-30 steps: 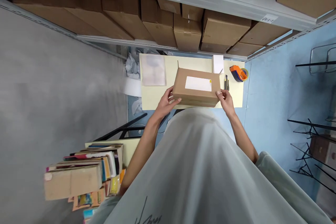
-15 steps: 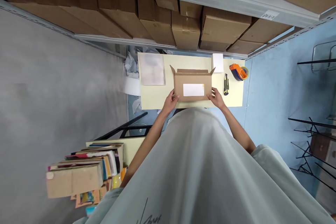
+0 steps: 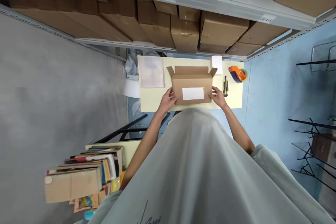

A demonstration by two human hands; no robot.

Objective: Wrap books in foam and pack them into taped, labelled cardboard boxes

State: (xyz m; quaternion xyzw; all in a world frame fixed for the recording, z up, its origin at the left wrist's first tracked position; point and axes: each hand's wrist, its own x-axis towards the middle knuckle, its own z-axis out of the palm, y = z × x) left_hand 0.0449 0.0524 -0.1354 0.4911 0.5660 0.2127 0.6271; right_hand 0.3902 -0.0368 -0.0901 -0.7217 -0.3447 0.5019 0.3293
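A brown cardboard box (image 3: 178,95) with a white label (image 3: 193,93) on its near face is held between both hands over the cream table (image 3: 154,101). Its flaps stand raised at the far side, and what is inside cannot be seen. My left hand (image 3: 168,99) grips the lower left corner, thumb on the near face. At the lower right corner, my right hand (image 3: 218,97) grips the box the same way. Just right of that hand lies a black and yellow utility knife (image 3: 225,86).
On the table are a translucent flat sheet (image 3: 151,72), a small white box (image 3: 216,65) and an orange tape dispenser (image 3: 236,73). A shelf of cardboard boxes (image 3: 185,35) overhangs the far side. Books (image 3: 76,182) are stacked at lower left. Black metal legs (image 3: 123,127) stand left of me.
The box has come down and tipped, so its labelled face now points toward me and its raised flaps show. Both hands have kept hold, and the right has shifted left.
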